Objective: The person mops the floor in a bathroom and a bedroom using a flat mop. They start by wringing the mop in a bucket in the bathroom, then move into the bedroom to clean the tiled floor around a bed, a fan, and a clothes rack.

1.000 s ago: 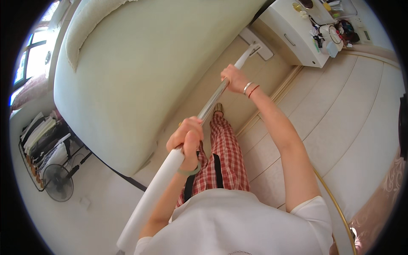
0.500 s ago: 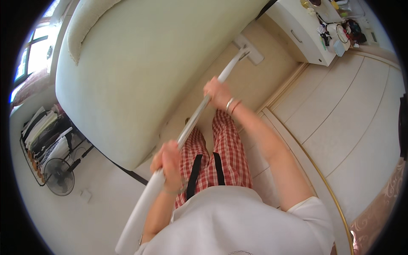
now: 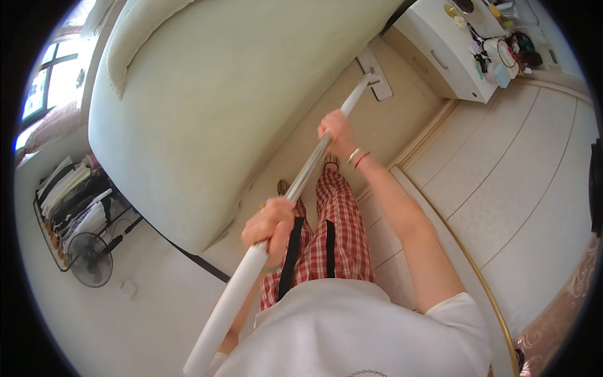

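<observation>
Both hands are wrapped round the long pole of a flat mop (image 3: 309,168), which slants from the lower left up to the far right. My left hand (image 3: 270,227) grips it lower down, just above the thick white handle (image 3: 227,309). Farther along, past the shiny metal stretch, my right hand (image 3: 339,133) closes on the pole, with bands at its wrist. At the far end, the flat white mop head (image 3: 382,88) lies on the beige floor between the bed and the drawer cabinet.
A bed with a pale green cover (image 3: 207,119) fills the left and top. A white drawer cabinet (image 3: 436,47), topped with small items, stands far right. Pale panels with gold trim (image 3: 496,151) run along the right. A fan (image 3: 91,259) and hanging clothes (image 3: 72,195) are at left.
Both hands have shifted right with the pole, my left hand more. The mop head has turned a little on the floor. My feet show more plainly.
</observation>
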### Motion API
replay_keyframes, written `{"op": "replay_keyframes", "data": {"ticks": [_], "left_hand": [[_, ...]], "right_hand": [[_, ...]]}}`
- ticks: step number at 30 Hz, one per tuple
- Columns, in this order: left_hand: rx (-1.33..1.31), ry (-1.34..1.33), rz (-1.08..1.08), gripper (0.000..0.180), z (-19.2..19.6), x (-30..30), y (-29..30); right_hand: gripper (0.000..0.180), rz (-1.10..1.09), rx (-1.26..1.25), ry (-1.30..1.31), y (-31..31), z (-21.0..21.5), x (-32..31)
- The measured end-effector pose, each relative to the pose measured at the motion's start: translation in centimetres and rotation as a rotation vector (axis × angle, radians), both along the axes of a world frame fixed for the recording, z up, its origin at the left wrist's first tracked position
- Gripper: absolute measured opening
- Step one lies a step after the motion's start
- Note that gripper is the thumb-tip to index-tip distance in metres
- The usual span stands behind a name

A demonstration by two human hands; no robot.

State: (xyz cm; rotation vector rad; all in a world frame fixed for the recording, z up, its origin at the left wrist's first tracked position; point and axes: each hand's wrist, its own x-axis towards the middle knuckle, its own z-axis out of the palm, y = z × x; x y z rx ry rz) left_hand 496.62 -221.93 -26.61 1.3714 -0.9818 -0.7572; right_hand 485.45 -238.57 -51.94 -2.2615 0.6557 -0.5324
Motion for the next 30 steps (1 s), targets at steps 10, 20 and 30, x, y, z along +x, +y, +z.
{"op": "replay_keyframes", "data": {"ticks": [10,20,30], "left_hand": [[-0.221,-0.108,-0.285,0.031,-2.9,0.4,-9.7],[-0.196,-0.116,-0.282,0.03,-4.2,1.6,-9.7],[0.16,0.014,0.144,0.031,3.7,-1.7,-3.2]], "right_hand": [[0.02,-0.186,0.069,-0.128,-9.8,-1.1,1.1],[0.009,-0.277,0.031,-0.027,-9.4,-3.1,1.7],[0.005,0.164,0.124,0.229,-2.9,2.7,1.1]]}}
